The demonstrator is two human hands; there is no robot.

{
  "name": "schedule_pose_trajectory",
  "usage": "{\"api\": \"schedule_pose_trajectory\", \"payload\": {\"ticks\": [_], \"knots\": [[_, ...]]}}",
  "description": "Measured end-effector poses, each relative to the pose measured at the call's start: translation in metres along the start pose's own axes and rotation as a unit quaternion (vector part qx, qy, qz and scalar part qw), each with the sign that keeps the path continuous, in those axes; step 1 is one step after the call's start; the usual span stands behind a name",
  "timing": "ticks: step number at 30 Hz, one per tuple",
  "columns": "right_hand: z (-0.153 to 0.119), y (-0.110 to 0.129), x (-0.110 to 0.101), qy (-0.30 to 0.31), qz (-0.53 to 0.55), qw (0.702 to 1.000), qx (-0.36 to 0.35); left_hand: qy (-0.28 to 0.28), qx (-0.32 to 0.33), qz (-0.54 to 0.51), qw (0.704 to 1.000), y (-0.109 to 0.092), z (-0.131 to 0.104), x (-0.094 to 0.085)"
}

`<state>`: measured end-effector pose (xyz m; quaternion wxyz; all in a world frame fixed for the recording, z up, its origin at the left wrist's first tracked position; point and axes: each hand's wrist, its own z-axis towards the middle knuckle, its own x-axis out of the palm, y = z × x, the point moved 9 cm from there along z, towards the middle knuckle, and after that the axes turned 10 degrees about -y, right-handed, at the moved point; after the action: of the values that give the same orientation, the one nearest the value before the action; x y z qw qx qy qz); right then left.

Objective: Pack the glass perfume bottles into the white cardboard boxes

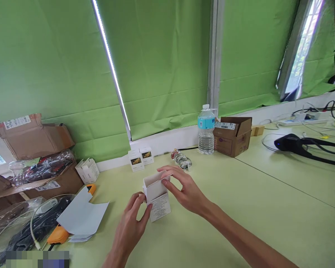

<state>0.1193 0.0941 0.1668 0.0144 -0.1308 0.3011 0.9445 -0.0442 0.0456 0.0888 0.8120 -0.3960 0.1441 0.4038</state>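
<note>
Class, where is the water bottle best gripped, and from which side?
Around the ribbed, clear lower body, I'd say, from the front left: the bottle stands upright, and the cardboard box sits close on its right.

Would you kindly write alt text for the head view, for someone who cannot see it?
A left hand and right hand hold a small open white box at a pale green table. Behind it stand two picture-labelled white boxes and a water bottle beside a cardboard box; brown cartons sit at left, before green blinds.
</note>
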Motion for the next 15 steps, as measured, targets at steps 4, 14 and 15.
{"api": "schedule_pose_trajectory", "payload": {"ticks": [4,14,15], "knots": [[-0.003,0.006,0.002,-0.009,-0.024,0.999,-0.026,-0.005,-0.026,-0.016,1.000,0.003,0.000,-0.001],[-0.007,0.013,-0.002,-0.064,-0.063,0.993,-0.081,-0.027,-0.089,-0.007,0.996,0.024,-0.008,0.007],[-0.007,0.014,-0.002,-0.064,-0.068,0.992,-0.088,-0.028,-0.094,-0.008,0.995,0.026,-0.008,0.007]]}}
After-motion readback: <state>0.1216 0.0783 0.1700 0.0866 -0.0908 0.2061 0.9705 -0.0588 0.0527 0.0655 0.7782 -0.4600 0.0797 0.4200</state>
